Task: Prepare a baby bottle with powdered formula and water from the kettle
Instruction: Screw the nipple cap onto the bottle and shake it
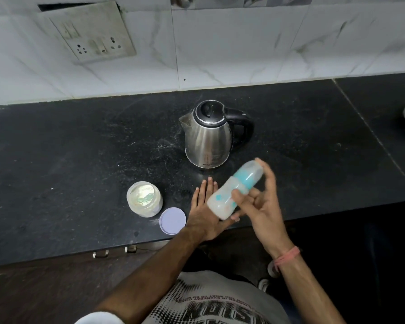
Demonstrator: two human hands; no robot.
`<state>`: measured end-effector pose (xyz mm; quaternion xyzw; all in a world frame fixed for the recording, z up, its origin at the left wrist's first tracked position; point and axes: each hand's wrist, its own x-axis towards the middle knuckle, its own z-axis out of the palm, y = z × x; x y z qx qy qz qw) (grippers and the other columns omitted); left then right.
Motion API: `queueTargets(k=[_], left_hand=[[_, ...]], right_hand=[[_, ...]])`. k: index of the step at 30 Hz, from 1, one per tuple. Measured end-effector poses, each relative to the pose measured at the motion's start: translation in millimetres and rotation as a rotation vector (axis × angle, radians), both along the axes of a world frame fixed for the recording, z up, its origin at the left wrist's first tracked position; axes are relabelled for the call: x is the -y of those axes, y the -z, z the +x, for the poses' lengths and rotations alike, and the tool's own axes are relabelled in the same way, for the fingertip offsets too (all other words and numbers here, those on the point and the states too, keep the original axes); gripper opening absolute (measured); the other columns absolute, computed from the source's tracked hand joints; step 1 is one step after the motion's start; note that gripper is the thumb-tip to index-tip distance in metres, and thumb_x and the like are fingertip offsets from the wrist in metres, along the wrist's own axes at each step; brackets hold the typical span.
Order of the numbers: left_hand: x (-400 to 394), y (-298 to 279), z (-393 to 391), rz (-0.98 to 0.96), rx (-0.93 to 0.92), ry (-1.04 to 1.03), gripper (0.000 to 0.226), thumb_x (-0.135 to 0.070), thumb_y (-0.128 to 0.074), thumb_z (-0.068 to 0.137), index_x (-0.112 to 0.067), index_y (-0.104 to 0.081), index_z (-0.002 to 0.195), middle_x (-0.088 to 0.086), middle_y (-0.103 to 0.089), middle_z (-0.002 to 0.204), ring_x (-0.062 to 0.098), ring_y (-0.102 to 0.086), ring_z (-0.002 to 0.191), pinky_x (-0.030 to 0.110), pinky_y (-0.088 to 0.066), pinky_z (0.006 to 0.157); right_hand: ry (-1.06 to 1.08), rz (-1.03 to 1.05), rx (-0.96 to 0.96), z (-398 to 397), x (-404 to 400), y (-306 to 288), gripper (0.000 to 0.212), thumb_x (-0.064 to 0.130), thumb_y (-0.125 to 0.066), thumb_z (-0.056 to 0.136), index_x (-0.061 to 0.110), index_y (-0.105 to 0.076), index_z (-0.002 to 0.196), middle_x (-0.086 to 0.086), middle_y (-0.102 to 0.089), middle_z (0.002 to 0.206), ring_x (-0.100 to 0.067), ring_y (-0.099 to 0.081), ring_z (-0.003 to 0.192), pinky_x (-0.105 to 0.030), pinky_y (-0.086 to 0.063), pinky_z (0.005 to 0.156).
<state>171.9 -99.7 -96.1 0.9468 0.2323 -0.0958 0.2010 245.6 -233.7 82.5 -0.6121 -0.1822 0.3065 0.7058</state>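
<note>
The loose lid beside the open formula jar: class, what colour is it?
Pale lilac, plain; the lid shows best in the head view.

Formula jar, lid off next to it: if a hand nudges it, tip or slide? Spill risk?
The formula jar looks squat and wide, so it would probably slide rather than tip. It seems light plastic, so a nudge may shift it easily. With its lid off, a knock could spill powder.

Kettle (208,134) stands far-centre on counter (80,160); open jar (145,198) near-left w/ lid (172,220) beside its right; bottle (235,190) tilted above near edge, right of lid.
</note>
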Motion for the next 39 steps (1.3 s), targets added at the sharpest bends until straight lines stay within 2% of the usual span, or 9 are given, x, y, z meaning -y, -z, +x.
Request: queueTargets(k=[4,9,18,21,26,31,33,36,39], left_hand=[[-2.0,1.2,1.4,-0.004,0.002,-0.015,0.138,-0.105,-0.017,0.083,-0.014,0.013,0.182,0.011,0.027,0.188,0.029,0.030,0.174,0.050,0.016,0.140],[-0.7,2.3,0.1,-0.010,0.012,-0.011,0.133,-0.100,-0.036,0.094,-0.016,0.016,0.182,0.010,0.027,0.189,0.028,0.031,0.173,0.054,0.012,0.141],[-1.6,-3.3,1.6,-0.008,-0.025,-0.005,0.135,-0.102,-0.033,0.093,-0.013,0.016,0.181,0.012,0.027,0.188,0.030,0.031,0.173,0.051,0.018,0.140],[-0.6,-4.8,0.0,-0.054,0.009,-0.002,0.136,-0.106,-0.023,0.083,-0.021,0.017,0.182,0.011,0.029,0.188,0.028,0.032,0.172,0.049,0.020,0.139],[0.2,-7.4,1.3,0.018,-0.043,-0.005,0.137,-0.103,-0.026,0.094,-0.004,0.017,0.179,0.014,0.029,0.187,0.031,0.027,0.174,0.052,0.012,0.142],[-0.8,-11.7,1.2,0.019,-0.053,0.002,0.137,-0.102,-0.027,0.095,-0.005,0.016,0.180,0.015,0.024,0.189,0.032,0.027,0.174,0.051,0.015,0.141],[0.0,-8.6,0.2,0.009,-0.013,-0.002,0.137,-0.105,-0.021,0.091,-0.007,0.011,0.182,0.015,0.020,0.189,0.034,0.023,0.176,0.051,0.014,0.142],[-0.5,-1.7,-5.0,-0.065,0.131,-0.027,0.131,-0.109,-0.024,0.084,-0.027,-0.007,0.184,0.010,0.003,0.192,0.033,0.011,0.178,0.051,0.010,0.142],[-2.9,-2.5,-2.5,-0.018,0.053,-0.010,0.132,-0.104,-0.022,0.084,-0.022,0.006,0.184,0.012,0.014,0.191,0.030,0.023,0.176,0.047,0.020,0.139]], right_hand=[[0.138,0.021,-0.039,1.5,-0.8,1.8,0.081,0.019,-0.072,0.099,0.037,-0.027,0.165,0.006,-0.079,0.120,-0.027,-0.080,0.105,-0.036,-0.067,0.062],[0.085,0.019,-0.034,2.1,-1.9,-2.0,0.083,0.014,-0.071,0.099,0.035,-0.027,0.166,-0.002,-0.080,0.124,-0.029,-0.080,0.104,-0.033,-0.066,0.060],[0.148,0.022,-0.048,3.2,-5.4,-6.3,0.081,0.022,-0.071,0.101,0.037,-0.024,0.165,0.005,-0.079,0.123,-0.031,-0.079,0.108,-0.036,-0.067,0.061],[0.011,-0.015,0.045,4.1,-2.2,-7.9,0.089,0.013,-0.077,0.097,0.037,-0.026,0.166,-0.004,-0.081,0.125,-0.033,-0.081,0.100,-0.034,-0.066,0.058],[0.452,0.050,0.001,5.6,-7.0,-12.3,0.085,0.012,-0.075,0.103,0.033,-0.022,0.166,-0.003,-0.080,0.124,-0.024,-0.081,0.107,-0.029,-0.061,0.051],[0.271,0.040,0.012,7.5,-5.7,-15.6,0.082,0.017,-0.076,0.101,0.038,-0.030,0.165,-0.001,-0.079,0.126,-0.026,-0.079,0.104,-0.028,-0.058,0.049],[0.260,0.046,-0.060,4.2,-7.5,-19.5,0.078,0.029,-0.075,0.098,0.040,-0.033,0.163,-0.007,-0.077,0.126,-0.026,-0.076,0.094,-0.027,-0.052,0.043],[0.077,0.051,-0.074,-10.6,-6.5,-14.1,0.080,0.022,-0.075,0.094,0.040,-0.037,0.161,-0.013,-0.080,0.119,-0.017,-0.071,0.072,-0.026,-0.041,0.038],[0.181,0.066,-0.108,-12.0,-3.5,-10.4,0.077,0.027,-0.075,0.095,0.047,-0.039,0.160,-0.013,-0.078,0.121,-0.020,-0.055,0.063,-0.026,-0.040,0.039]])
